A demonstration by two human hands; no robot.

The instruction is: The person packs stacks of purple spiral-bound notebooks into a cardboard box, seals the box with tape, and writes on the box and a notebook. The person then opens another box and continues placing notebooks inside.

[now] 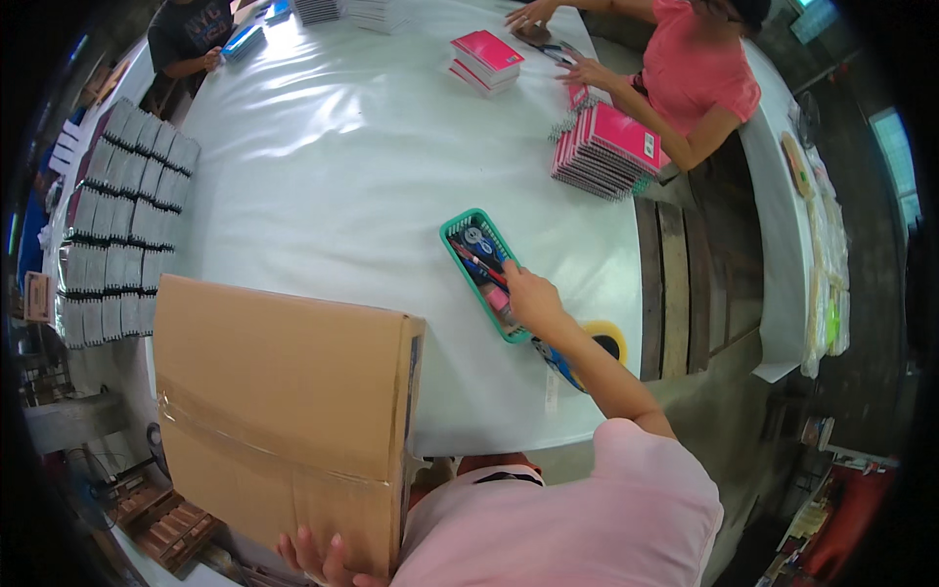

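A large taped cardboard box (284,382) sits at the table's near left, close against my body. My left hand (328,560) is at its lower edge, fingers pressed on the cardboard and supporting it; the palm is hidden. My right hand (533,301) reaches over the right rim of a green plastic basket (476,217), fingers curled down inside. Pens (479,262), a roll of tape (474,236) and a pink item (497,297) lie in the basket. What the right fingers hold, if anything, is hidden.
A yellowish tape roll (613,331) and a blue tool (555,362) lie beside my right forearm. Pink spiral notebooks (611,147) are stacked at the far right, near a co-worker (699,68). Grey spiral-bound stacks (122,220) line the left. Another person (191,39) stands far left.
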